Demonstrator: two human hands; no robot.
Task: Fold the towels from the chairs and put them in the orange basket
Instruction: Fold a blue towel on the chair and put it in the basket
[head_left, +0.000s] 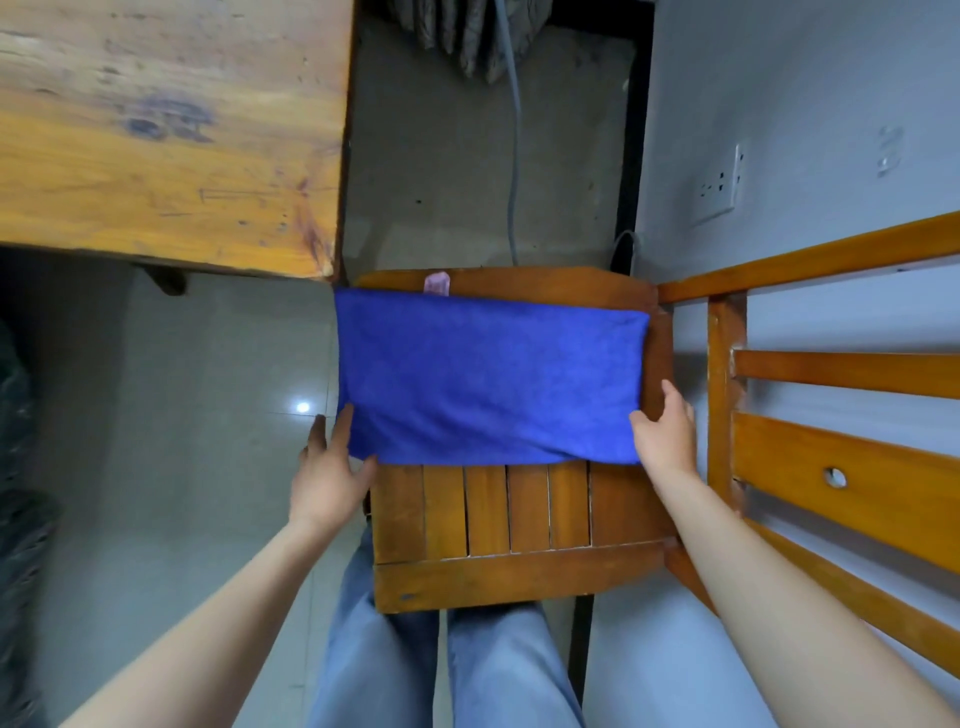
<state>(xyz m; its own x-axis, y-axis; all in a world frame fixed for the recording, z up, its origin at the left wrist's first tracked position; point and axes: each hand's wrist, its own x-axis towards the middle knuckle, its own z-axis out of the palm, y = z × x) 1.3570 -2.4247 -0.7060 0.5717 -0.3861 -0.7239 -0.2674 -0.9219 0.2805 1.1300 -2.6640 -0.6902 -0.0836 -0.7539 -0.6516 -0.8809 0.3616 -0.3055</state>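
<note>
A blue towel (488, 379) lies folded in a long rectangle on the far part of a wooden chair (519, 509) seat, its left end just past the seat edge. The right hand (665, 436) pinches the near right corner, thumb on top. The left hand (327, 478) lies against the near left corner, fingers fairly straight; whether it grips I cannot tell. The cloth looks soft, light and limp, so take both layers at the corners

One blue towel (488, 379), folded to a flat rectangle, lies across the far half of the slatted wooden chair seat (519, 509) (left end overhanging slightly).
</note>
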